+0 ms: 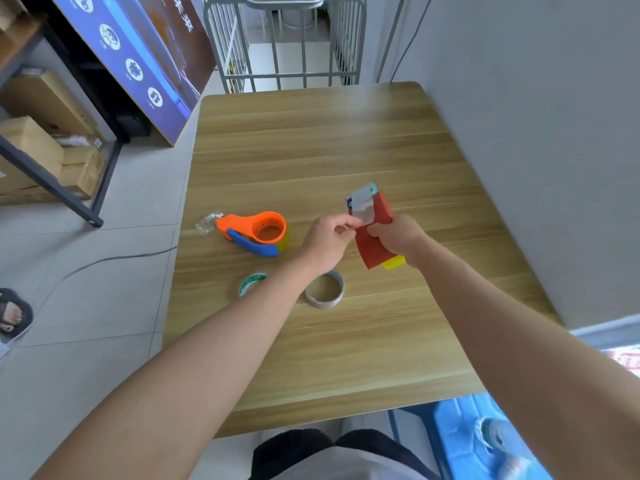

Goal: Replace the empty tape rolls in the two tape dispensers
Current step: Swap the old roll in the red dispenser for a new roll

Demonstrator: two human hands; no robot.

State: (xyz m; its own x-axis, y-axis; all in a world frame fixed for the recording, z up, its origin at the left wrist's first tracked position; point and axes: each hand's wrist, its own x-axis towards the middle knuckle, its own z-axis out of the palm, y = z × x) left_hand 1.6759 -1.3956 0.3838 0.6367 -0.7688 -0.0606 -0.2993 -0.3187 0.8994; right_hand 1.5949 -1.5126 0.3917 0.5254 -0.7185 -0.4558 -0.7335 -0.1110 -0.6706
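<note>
We see the right hand (398, 237) fingers gripping the red dispenser (372, 252) above the counter (311, 150), and the left hand (325, 244) fingers pinching its tape end (363, 211). The orange dispenser (259, 233) lies on the counter to the left. 2 rolls, the green roll (251, 282) and the grey roll (318, 303), lie by the left wrist.

counter (311, 150): wood-grain laminate, smooth, faint sheen | orange dispenser (258, 232): glossy plastic, blue handle | red dispenser (375, 233): matt plastic | empty roll (325, 289): cardboard core | boxes (33, 140): matt cardboard | floor (114, 271): smooth tile
</note>
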